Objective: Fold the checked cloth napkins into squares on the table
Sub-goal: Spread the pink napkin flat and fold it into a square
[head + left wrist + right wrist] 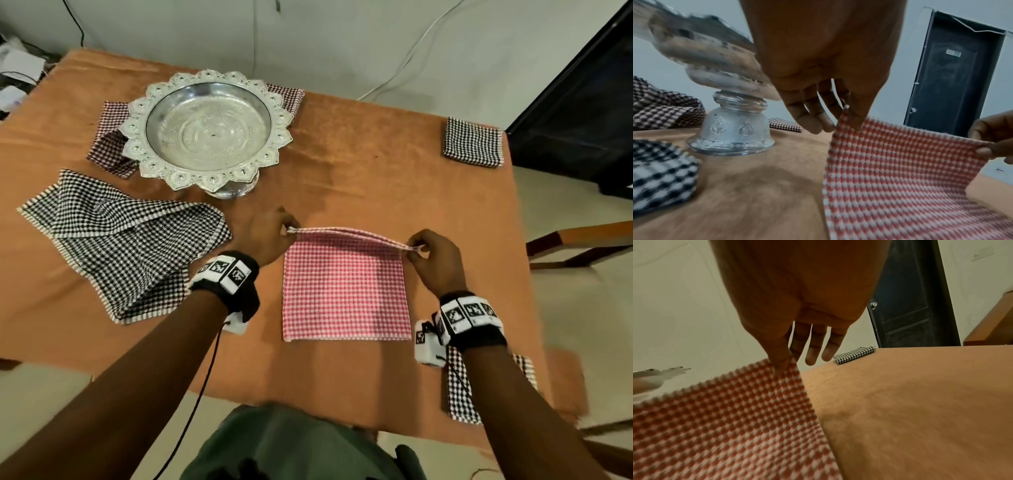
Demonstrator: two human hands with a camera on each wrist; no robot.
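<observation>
A red-and-white checked napkin [346,291] [900,178] [725,418] lies on the orange table in front of me, its far edge lifted off the surface. My left hand [274,233] [844,120] pinches the far left corner. My right hand [431,257] [784,365] pinches the far right corner between thumb and forefinger, the other fingers straight. The near edge of the napkin stays flat on the table. A black-and-white checked napkin [123,246] [657,175] lies loose and rumpled at my left.
An ornate silver pedestal tray [205,130] [729,129] stands at the back left on a maroon checked cloth [109,144]. A folded black checked square [474,142] [855,354] sits at the far right corner. Another checked cloth [459,387] lies under my right forearm. A wooden chair [582,243] stands to the right.
</observation>
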